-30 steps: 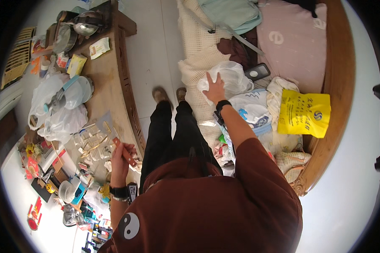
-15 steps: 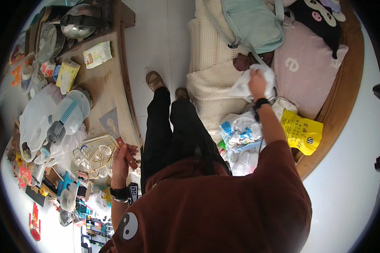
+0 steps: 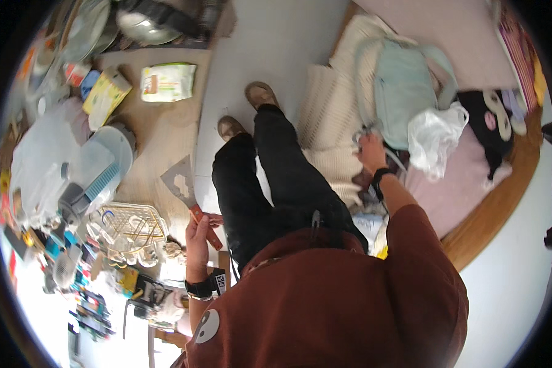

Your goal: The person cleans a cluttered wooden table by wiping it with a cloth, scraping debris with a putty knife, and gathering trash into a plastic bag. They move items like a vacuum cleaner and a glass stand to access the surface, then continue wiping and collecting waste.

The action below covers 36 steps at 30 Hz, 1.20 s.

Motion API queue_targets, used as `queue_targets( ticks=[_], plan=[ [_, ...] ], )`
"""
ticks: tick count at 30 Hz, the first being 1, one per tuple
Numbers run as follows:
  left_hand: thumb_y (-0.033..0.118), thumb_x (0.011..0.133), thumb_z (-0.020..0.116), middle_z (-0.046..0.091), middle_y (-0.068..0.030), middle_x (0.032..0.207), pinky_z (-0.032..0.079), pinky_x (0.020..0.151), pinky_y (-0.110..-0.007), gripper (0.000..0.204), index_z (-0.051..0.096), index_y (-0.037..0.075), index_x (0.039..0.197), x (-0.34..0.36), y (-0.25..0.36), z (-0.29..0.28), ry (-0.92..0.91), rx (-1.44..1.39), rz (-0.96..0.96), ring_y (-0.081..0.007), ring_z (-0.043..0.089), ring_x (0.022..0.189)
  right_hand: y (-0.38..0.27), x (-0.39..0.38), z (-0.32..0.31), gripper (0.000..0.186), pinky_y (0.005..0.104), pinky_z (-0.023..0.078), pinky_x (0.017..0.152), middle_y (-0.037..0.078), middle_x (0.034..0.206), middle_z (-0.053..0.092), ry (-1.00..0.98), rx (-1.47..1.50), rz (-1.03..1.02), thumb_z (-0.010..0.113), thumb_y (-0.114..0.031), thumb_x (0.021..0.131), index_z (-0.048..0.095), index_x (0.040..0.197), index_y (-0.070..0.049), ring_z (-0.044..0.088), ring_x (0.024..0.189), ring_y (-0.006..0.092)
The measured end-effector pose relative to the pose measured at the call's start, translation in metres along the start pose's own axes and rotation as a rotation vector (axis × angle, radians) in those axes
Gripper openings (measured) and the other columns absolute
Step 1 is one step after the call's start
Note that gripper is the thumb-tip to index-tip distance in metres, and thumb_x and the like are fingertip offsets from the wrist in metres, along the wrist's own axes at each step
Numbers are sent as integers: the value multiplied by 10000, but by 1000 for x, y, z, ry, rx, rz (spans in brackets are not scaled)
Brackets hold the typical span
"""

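My left hand (image 3: 200,232) is closed round the reddish-brown handle of a putty knife (image 3: 179,179); its wide grey blade points away from me, over the table edge. On the other side, my right hand (image 3: 371,153) reaches to the cream knitted blanket (image 3: 325,110), its fingers bent over a small greyish thing that is too blurred to name. Just beyond it lies a pale green bag (image 3: 405,86) with a strap. A crumpled white plastic bag (image 3: 435,138) rests against that bag and the pink bedding (image 3: 454,196), apart from my hand.
Along the left, the wooden table (image 3: 159,132) bears a pack of wipes (image 3: 168,82), a yellow carton (image 3: 107,98), a clear plastic container (image 3: 113,153) and a wire basket (image 3: 132,221). A black plush toy (image 3: 487,122) lies at the right, near the curved wooden edge (image 3: 497,211).
My right hand has let go of the white plastic bag, which now lies farther right. That hand is lower, by the strap. My left hand still holds the putty knife; the view has turned.
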<state>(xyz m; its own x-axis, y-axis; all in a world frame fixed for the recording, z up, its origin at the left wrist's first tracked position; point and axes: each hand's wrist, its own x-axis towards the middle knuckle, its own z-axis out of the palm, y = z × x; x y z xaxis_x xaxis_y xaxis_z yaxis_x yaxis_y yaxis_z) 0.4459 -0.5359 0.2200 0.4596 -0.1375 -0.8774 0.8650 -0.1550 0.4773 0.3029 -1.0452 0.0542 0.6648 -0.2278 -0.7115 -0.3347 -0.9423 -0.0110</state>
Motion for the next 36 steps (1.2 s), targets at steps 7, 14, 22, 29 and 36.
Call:
queue_targets(
  ticks=[7,14,22,29,36],
  plan=[
    [204,1030,460,685,-139,1020,490,888,-340,274,598,-28,1074,35,-63,43,155,-212,202,-208,648,941,45,59,56,670,478,413,922,207,1144,491,-80,-60,-290,844,-381,629,589,1118,0,480,1105,404],
    [241,1033,455,687,-126,992,492,872,-317,309,608,-27,1056,45,-160,114,384,-464,567,-179,644,921,96,86,92,444,493,453,868,264,1125,495,92,-217,-539,756,-172,715,600,1073,40,520,1036,449],
    [309,1034,464,660,-157,1118,515,862,-342,352,570,4,1174,-7,-183,134,177,-806,758,-227,645,956,-18,47,-56,398,480,508,859,267,1032,658,-78,-261,-392,728,-296,787,652,983,42,631,987,418],
    [372,1031,468,632,-82,1188,485,930,-329,456,535,23,1317,39,-161,168,131,-830,720,-173,606,1043,-216,-63,-58,734,437,517,840,246,1184,579,156,419,-1555,743,-289,824,392,1402,-5,604,1058,371],
    [420,1012,493,636,-83,1198,458,923,-312,507,536,16,1316,68,-174,149,297,-477,823,-179,596,1066,-247,-33,-44,642,476,509,776,223,1024,630,286,251,-1178,588,-119,901,333,1490,-107,609,924,422]
  ],
)
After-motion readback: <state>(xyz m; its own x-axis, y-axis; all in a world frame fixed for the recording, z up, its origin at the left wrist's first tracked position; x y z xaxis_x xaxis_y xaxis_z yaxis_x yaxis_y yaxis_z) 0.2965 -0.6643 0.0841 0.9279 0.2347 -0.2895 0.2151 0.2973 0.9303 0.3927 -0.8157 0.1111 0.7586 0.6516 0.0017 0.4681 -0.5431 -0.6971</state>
